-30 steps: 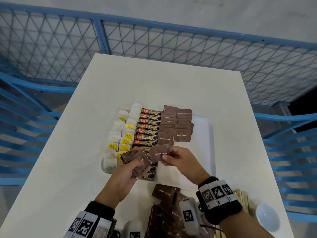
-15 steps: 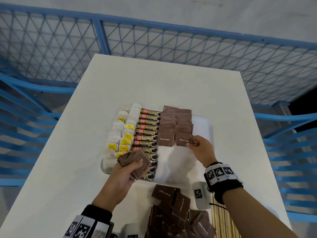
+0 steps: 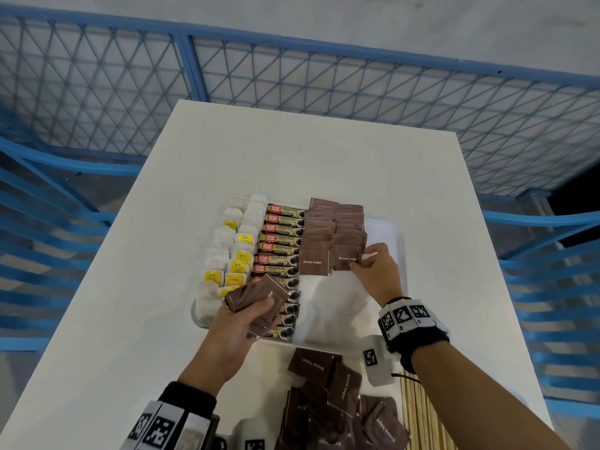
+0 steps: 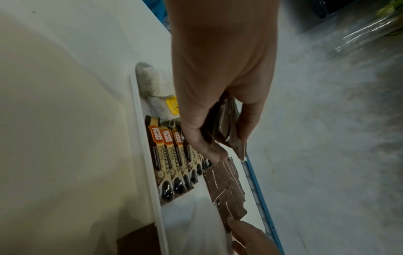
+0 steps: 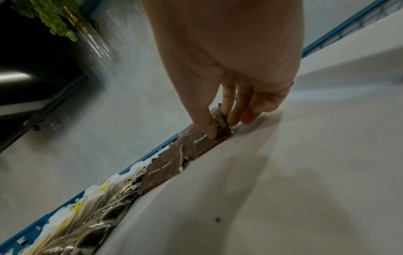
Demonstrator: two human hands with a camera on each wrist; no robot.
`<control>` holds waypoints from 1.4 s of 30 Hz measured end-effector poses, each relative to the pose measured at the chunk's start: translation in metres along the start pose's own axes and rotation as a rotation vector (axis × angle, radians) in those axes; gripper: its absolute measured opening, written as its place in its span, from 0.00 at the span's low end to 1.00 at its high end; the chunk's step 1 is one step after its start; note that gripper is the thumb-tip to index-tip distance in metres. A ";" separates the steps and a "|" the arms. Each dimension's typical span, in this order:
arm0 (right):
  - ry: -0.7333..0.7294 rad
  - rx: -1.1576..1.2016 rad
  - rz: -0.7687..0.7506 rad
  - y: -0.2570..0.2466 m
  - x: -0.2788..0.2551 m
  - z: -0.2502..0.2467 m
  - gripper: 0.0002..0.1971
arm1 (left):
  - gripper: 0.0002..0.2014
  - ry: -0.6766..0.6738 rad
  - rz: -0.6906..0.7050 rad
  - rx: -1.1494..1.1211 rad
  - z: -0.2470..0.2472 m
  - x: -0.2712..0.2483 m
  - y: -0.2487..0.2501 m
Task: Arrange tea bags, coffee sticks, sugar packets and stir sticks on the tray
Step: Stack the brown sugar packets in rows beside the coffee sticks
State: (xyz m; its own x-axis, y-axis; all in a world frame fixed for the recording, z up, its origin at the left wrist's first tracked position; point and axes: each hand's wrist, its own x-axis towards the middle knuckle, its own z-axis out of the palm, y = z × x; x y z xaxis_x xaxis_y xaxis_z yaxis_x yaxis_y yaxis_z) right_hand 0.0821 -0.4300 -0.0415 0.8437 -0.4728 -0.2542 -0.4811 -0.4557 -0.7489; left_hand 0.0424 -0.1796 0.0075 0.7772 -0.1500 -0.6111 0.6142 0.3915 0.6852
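- Pinching the right edge of a brown sugar packet (image 3: 344, 258) with my right hand (image 3: 376, 274), thumb on top and fingers under its edge, as it is lying at the near end of the right-hand sugar row on the white tray (image 3: 386, 228)
- Gripping a fanned bundle of brown sugar packets (image 3: 259, 298) in my left hand (image 3: 235, 332), fingers curled round it, and I am holding it above the near end of the coffee sticks (image 3: 281, 248)
- I am seeing the tray sitting on the white table (image 3: 308, 157), filled from left to right with two rows of tea bags (image 3: 235, 251) with yellow tags, one column of coffee sticks, then two overlapping rows of sugar packets (image 3: 328, 227)
- Another packet marked Brown Sugar (image 3: 313, 262) is lying at the near end of the left sugar row, just beside the one I am pinching
- The near right part of the tray is showing bare white
- A loose heap of sugar packets (image 3: 334, 394) is lying on the table near me, below the tray
- Wooden stir sticks (image 3: 418, 414) are lying on the table just right of that heap, under my right forearm
- I am wearing marker-printed bands on both wrists, and a blue mesh fence (image 3: 324, 79) is standing beyond the table
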 end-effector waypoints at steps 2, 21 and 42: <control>0.066 -0.038 -0.042 0.001 -0.001 0.002 0.18 | 0.12 -0.011 0.004 0.010 0.002 0.000 0.000; -0.557 0.343 -0.197 -0.048 -0.085 0.020 0.06 | 0.09 -0.034 -0.003 0.084 0.010 -0.003 0.001; -0.089 -0.001 0.013 0.002 -0.001 -0.016 0.07 | 0.11 0.030 -0.018 0.094 0.004 -0.001 0.001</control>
State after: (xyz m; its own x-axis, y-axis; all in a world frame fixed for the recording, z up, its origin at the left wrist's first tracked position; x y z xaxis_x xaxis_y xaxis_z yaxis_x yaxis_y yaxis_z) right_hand 0.0767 -0.4421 -0.0331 0.8552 -0.4101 -0.3169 -0.4921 -0.4505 -0.7449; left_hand 0.0430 -0.1830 0.0108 0.7622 -0.1285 -0.6345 0.6395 0.3021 0.7070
